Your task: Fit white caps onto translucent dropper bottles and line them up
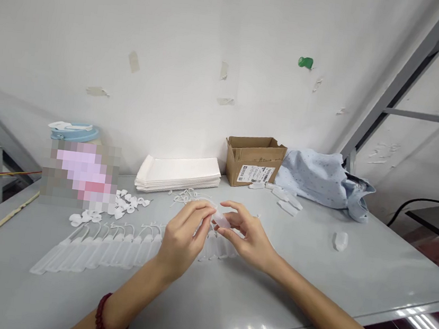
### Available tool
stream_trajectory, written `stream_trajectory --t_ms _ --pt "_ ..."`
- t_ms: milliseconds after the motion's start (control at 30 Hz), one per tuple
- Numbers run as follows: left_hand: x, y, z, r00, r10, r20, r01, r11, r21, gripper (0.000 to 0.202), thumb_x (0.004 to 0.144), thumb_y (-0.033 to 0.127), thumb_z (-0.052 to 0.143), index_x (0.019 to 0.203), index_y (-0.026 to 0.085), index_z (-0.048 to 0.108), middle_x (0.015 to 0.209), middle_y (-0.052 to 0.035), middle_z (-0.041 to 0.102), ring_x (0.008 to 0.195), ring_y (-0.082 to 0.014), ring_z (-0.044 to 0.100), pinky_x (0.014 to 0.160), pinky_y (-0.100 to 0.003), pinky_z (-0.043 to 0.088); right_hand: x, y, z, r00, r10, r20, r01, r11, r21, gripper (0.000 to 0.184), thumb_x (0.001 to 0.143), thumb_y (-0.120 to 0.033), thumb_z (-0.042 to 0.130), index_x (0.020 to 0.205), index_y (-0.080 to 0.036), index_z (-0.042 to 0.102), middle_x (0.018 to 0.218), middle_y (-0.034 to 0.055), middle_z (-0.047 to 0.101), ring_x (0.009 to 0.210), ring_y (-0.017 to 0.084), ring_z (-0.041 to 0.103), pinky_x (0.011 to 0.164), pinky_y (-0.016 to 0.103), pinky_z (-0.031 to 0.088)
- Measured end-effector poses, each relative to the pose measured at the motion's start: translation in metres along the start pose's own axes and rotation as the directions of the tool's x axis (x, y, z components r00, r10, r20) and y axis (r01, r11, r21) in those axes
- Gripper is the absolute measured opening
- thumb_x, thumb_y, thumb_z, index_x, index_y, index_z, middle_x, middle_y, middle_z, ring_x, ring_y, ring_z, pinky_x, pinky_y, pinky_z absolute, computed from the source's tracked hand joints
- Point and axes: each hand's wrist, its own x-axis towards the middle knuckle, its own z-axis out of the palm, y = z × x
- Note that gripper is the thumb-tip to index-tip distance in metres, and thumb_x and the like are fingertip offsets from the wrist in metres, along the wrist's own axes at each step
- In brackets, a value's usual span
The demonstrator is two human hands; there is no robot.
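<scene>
Over the middle of the table, my two hands meet around a small translucent plastic sleeve [221, 220]. My left hand [183, 237] pinches its left end between thumb and fingertips, where a thin white cord seems to arc over the fingers. Curled around the other end, my right hand [249, 238] grips the sleeve between thumb and fingers. Below and to the left lies a row of similar translucent sleeves [99, 251] with white cord loops at their tops. The row continues partly hidden behind my hands.
White round plastic pieces [122, 203] and loose white cords [186, 197] lie behind the row. Farther back are a stack of white sheets [180, 173], a cardboard box [254, 163] and blue cloth [314, 173]. Loose sleeves [289, 202] lie before the box; a clear piece [340, 241] lies right.
</scene>
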Motion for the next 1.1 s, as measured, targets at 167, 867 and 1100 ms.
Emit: stream_trajectory --t_ms 167,867,1100 --pt "-0.0012 0.0002 -0.0006 0.997 0.075 0.018 -0.076 0.996 0.051 0.023 0.086 0.002 0.048 0.099 0.019 0.057 0.093 -0.0070 0.064 0.088 -0.0170 0.063 0.076 -0.032 0.056 0.0002 0.0014 -0.0013 0.999 -0.035 0.002 0.035 0.999 -0.026 0.043 0.088 -0.026 0.052 0.129 -0.024 0.041 0.067 -0.0043 0.047 0.064 0.013 0.046 0.066 0.028 0.045" --pt "-0.0056 0.0027 -0.0008 0.958 0.267 0.100 -0.274 0.959 0.065 0.036 0.080 -0.002 0.049 0.112 0.013 0.056 0.100 -0.0120 0.069 0.098 -0.0209 0.065 0.084 -0.034 0.058 -0.0001 0.0023 -0.0018 0.991 0.086 -0.101 -0.062 0.972 0.225 0.036 0.082 -0.038 0.063 0.108 -0.022 0.043 0.074 -0.0007 0.060 0.066 0.015 0.060 0.062 0.031 0.052" --pt "-0.0017 0.0014 0.0000 0.958 0.141 0.251 -0.162 0.985 0.066 0.043 0.085 0.007 0.048 0.127 0.016 0.044 0.114 -0.0155 0.057 0.110 -0.0264 0.054 0.089 -0.042 0.051 -0.0019 0.0005 -0.0033 0.993 0.009 -0.114 -0.015 0.999 -0.051 0.030 0.083 -0.030 0.059 0.107 -0.022 0.043 0.077 0.0011 0.061 0.067 0.015 0.059 0.060 0.030 0.051"
